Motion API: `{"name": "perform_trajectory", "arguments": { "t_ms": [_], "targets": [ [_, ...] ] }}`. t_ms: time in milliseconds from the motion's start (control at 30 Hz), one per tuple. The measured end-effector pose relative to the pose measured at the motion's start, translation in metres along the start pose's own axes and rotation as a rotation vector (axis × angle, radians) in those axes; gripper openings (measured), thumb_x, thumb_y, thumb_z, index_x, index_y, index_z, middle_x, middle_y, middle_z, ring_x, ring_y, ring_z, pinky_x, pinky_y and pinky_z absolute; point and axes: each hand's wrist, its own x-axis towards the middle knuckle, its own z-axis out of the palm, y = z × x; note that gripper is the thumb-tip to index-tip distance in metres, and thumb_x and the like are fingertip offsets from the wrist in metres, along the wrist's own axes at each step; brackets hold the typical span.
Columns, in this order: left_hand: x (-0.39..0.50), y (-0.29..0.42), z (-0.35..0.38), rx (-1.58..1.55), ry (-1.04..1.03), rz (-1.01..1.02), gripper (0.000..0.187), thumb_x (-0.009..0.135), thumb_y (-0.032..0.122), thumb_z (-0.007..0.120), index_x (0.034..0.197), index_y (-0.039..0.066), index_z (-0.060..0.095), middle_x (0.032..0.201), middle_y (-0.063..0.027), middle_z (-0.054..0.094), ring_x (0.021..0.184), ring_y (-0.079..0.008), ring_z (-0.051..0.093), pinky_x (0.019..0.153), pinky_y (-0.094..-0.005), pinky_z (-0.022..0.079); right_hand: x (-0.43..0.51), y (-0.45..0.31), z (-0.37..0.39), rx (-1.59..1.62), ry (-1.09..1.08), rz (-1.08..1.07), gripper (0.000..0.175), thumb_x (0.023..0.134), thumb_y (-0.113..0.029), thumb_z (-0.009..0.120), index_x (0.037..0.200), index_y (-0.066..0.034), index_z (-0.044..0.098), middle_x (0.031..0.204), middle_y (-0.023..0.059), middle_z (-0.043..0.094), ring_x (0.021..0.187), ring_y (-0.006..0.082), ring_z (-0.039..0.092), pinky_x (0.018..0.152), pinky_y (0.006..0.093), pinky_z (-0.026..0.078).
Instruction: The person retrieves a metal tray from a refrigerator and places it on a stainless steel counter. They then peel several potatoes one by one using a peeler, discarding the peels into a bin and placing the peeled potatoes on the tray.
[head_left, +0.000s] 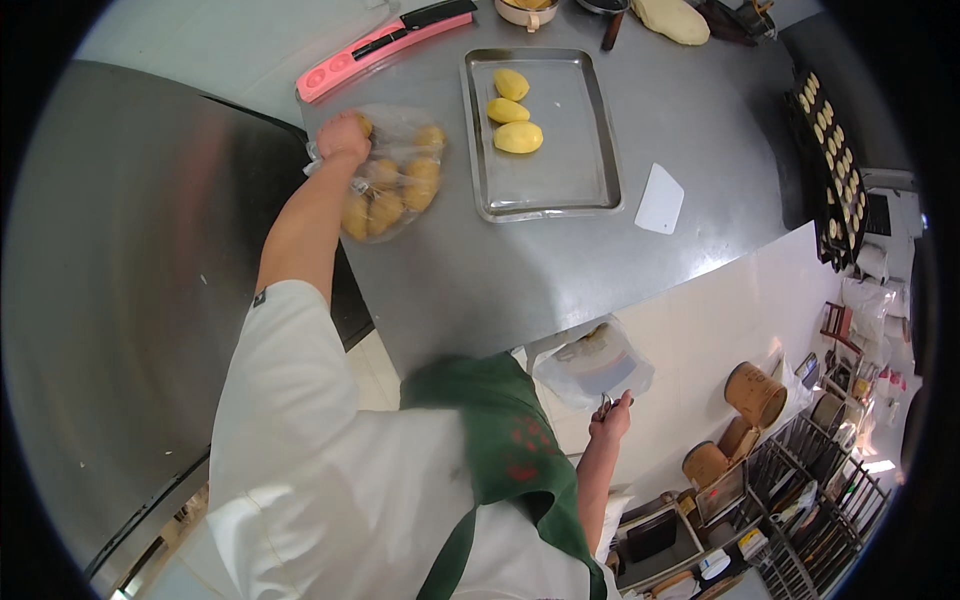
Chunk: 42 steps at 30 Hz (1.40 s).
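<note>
My left hand (343, 138) is at the opening of a clear plastic bag (405, 116) of unpeeled potatoes (421, 184) on the steel table; its fingers are curled at a potato (364, 125), partly hidden. My right hand (613, 417) is held low beyond the table's front edge, closed on a small metal tool (604, 405), probably a peeler. Three peeled yellow potatoes (517, 138) lie in a column on the left side of a shallow metal tray (546, 214).
A white plastic scraper (660, 199) lies right of the tray. A pink holder (351, 66) carries a dark-bladed knife at the back left. Dough (672, 19) rests at the back. A lined bin (595, 364) stands below the front edge. Filled black moulds (840, 172) are far right.
</note>
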Motion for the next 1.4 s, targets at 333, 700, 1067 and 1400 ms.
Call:
{"name": "perform_trajectory", "arguments": {
  "t_ms": [333,700,1067,1400],
  "targets": [
    [-0.146,0.028,-0.061,-1.787,0.012,0.127,0.046,0.084,0.023,0.068,0.120,-0.001,0.053,0.118,-0.0117,0.064,0.109,-0.0281,0.064,0.098,-0.0428,0.047,0.004,0.009,0.004,0.070,-0.042,0.069,0.040,0.094,-0.052,0.063,0.081,-0.0169,0.047,0.055,-0.0035,0.040,0.040,0.0117,0.035,0.039,0.0269,0.026],
    [-0.406,0.268,0.028,-1.446,-1.602,-0.189,0.038,0.100,0.046,0.049,0.117,0.012,0.058,0.104,-0.0074,0.066,0.087,-0.0253,0.065,0.070,-0.0332,0.054,-0.049,-0.017,0.032,0.438,-0.263,-0.200,0.038,0.098,-0.039,0.062,0.077,-0.0123,0.046,0.059,-0.0017,0.042,0.042,0.0110,0.038,0.037,0.0265,0.029],
    [-0.471,0.310,0.085,-1.150,-1.462,-0.408,0.037,0.103,0.045,0.042,0.115,0.015,0.060,0.097,-0.0044,0.068,0.083,-0.0198,0.064,0.060,-0.0303,0.052,-0.033,0.019,0.030,0.362,-0.031,-0.381,0.032,0.096,-0.027,0.064,0.090,0.0044,0.064,0.084,0.0099,0.069,0.076,0.0151,0.060,0.071,0.0331,0.049],
    [-0.442,0.287,0.111,-1.242,-1.594,-0.451,0.042,0.101,0.045,0.044,0.112,0.007,0.060,0.092,-0.0125,0.064,0.069,-0.0267,0.060,0.048,-0.0266,0.050,0.067,0.072,0.096,0.013,-0.040,0.032,0.050,0.087,-0.038,0.071,0.096,0.0110,0.069,0.091,0.0229,0.071,0.086,0.0304,0.069,0.077,0.0394,0.051]
  ]
}}
